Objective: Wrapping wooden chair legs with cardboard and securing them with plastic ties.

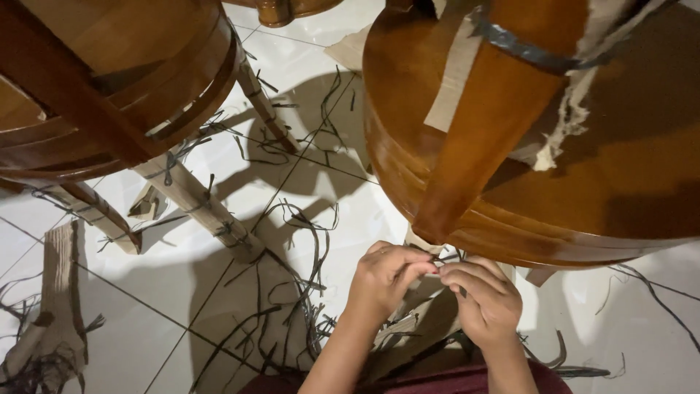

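Observation:
My left hand [385,279] and my right hand [487,299] meet fingertip to fingertip just under the rim of a round, glossy brown wooden table [627,182]. Both pinch a thin dark strap [443,260] that lies against a paper-wrapped table leg [419,241] below the rim. A brown wooden brace [496,109] runs across the tabletop, with torn paper wrap [456,69] and a dark band [525,49] around it. What the fingers hold beyond the strap is hidden.
A second round wooden table [109,80] stands at the left, its legs [197,201] wrapped in paper and tied with dark straps. Several cut dark straps [292,292] litter the white tiled floor [146,343]. Torn cardboard [58,292] lies at far left.

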